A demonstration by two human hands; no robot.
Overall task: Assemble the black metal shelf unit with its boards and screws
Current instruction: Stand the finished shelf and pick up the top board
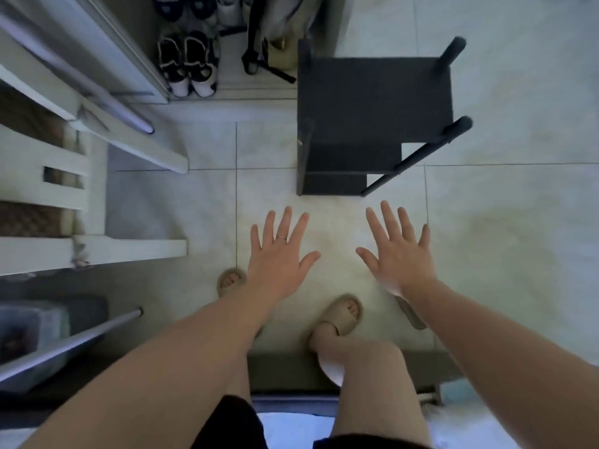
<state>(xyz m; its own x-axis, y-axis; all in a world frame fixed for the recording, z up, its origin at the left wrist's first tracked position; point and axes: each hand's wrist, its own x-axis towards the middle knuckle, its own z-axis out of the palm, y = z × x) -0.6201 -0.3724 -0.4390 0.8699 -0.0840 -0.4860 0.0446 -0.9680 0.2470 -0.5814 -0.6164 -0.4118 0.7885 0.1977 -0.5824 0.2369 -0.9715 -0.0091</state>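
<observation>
Head view, looking straight down. Left hand [278, 254] held out flat over the floor [502, 222], palm down, fingers [284, 223] straight and spread wide, holding nothing. Thin ring [281, 237] on one finger. Right hand [400, 254] the same: flat, fingers [391, 222] splayed, nothing in them. The two hands sit side by side with a gap between the thumbs, both in the air, touching nothing.

Black shelf unit [372, 102] stands on the pale floor tiles just beyond the fingertips, up and slightly right of centre, clear of both hands. Dark top board faces the camera, lower boards show under its near edge, and two black posts with rounded ends stick out on its right side.

Person's feet in beige slippers [343, 314] below the hands, on the tiles at the edge of a dark mat [285, 367]. Black-and-white sneakers [186, 64] at the top, left of the shelf, with a bag with black straps [259, 43] between them and the unit. White slatted furniture [81, 196] along the left edge. A grey metal pole [74, 338] slants across the lower left.
</observation>
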